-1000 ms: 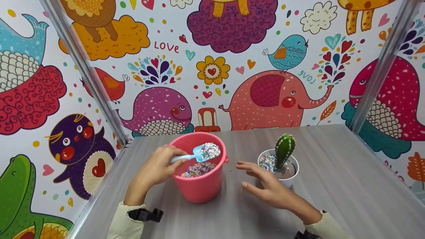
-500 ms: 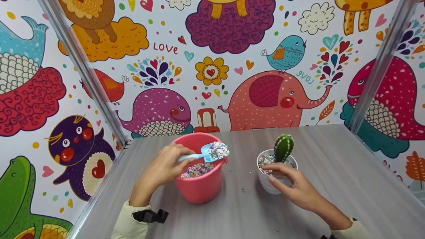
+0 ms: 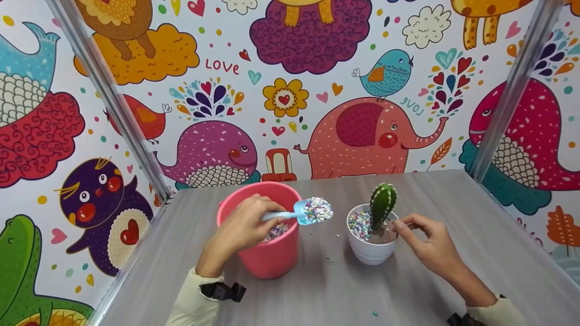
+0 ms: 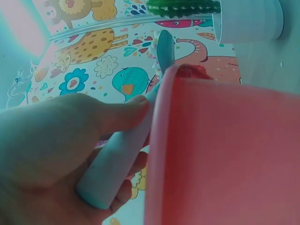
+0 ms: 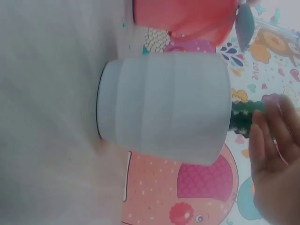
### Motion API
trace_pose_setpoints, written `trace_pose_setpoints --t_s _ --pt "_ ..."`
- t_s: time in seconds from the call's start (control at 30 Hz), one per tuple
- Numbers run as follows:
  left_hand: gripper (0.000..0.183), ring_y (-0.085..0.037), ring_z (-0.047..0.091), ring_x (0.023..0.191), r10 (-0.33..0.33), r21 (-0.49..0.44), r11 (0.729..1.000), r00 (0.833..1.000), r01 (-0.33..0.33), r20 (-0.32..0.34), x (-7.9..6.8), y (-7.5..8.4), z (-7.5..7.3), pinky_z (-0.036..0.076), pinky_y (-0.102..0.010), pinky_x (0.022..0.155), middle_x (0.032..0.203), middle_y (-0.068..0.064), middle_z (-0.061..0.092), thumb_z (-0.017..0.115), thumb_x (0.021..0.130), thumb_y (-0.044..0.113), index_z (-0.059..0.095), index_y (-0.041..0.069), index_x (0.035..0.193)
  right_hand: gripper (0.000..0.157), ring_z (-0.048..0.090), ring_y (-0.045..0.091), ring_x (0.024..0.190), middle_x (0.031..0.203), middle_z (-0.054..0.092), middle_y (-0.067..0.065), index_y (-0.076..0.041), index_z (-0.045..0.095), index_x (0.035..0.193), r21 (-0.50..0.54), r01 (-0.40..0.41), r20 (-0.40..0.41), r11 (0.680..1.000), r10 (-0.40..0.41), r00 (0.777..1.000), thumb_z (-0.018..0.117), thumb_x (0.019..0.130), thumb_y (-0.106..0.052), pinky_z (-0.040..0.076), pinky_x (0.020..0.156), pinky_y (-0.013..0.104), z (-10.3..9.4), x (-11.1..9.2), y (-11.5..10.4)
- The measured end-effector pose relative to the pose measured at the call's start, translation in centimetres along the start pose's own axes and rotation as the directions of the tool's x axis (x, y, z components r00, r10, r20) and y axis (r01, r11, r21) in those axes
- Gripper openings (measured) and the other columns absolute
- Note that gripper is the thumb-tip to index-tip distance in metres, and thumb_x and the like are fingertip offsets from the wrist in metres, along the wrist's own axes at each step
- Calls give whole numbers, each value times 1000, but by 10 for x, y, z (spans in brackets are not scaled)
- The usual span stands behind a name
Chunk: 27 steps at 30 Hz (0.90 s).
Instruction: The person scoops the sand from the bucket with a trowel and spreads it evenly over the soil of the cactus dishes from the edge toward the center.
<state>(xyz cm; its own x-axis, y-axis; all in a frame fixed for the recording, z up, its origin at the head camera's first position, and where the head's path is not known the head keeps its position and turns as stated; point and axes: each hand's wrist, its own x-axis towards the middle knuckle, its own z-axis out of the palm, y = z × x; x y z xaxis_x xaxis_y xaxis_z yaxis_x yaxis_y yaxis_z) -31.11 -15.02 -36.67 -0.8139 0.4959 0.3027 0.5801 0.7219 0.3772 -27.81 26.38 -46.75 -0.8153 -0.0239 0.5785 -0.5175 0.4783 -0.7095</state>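
My left hand grips the handle of a light blue toy shovel over the right part of a pink bucket. Small multicoloured beads heap on the shovel's blade, which sticks out past the bucket's rim toward the pot. In the left wrist view the thumb lies along the shovel handle. A green cactus stands in a white ribbed pot, with beads on its left side and a brownish surface at its base. My right hand is at the pot's right rim, thumb and forefinger tips close together.
More beads lie inside the bucket. A few stray beads are scattered on the grey table, one green bead near the front. Walls printed with cartoon animals and metal posts enclose the back and sides.
My left hand has carried the loaded shovel rightward, from above the bucket to past its rim. My right hand has moved to the pot, crossing from its left side to its right rim.
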Motion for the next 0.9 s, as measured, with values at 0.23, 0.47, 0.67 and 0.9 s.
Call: trace_pose_setpoints --t_s 0.23,0.47,0.67,0.9 --pt "21 -11 58 90 22 12 1000 1000 -23 16 11 6 10 54 -29 83 102 5 80 84 97 27 85 16 116 17 63 9 86 87 73 2 -14 74 92 -7 7 -127 1000 -7 992 67 105 -6 50 81 16 6 5 13" --pt "19 -13 57 90 32 16 999 999 -32 18 19 13 18 53 -32 85 99 6 78 84 97 28 85 18 113 14 64 4 107 113 73 -2 -12 71 119 -65 -77 -98 995 70 993 70 106 -17 46 93 10 8 6 32" --pt "19 -14 57 93 76 32 997 997 -77 18 22 20 23 50 -34 88 100 6 79 81 99 30 85 18 113 63 55 29 142 157 55 10 -15 49 155 -118 -148 116 982 161 980 76 102 -34 52 113 44 9 4 42" --pt "20 -15 56 103 91 64 994 996 -92 20 26 29 28 49 -38 94 104 3 74 82 98 30 86 18 113 102 37 55 155 175 28 22 -16 22 171 -122 -229 298 966 256 920 82 94 -45 34 113 84 12 -2 47"
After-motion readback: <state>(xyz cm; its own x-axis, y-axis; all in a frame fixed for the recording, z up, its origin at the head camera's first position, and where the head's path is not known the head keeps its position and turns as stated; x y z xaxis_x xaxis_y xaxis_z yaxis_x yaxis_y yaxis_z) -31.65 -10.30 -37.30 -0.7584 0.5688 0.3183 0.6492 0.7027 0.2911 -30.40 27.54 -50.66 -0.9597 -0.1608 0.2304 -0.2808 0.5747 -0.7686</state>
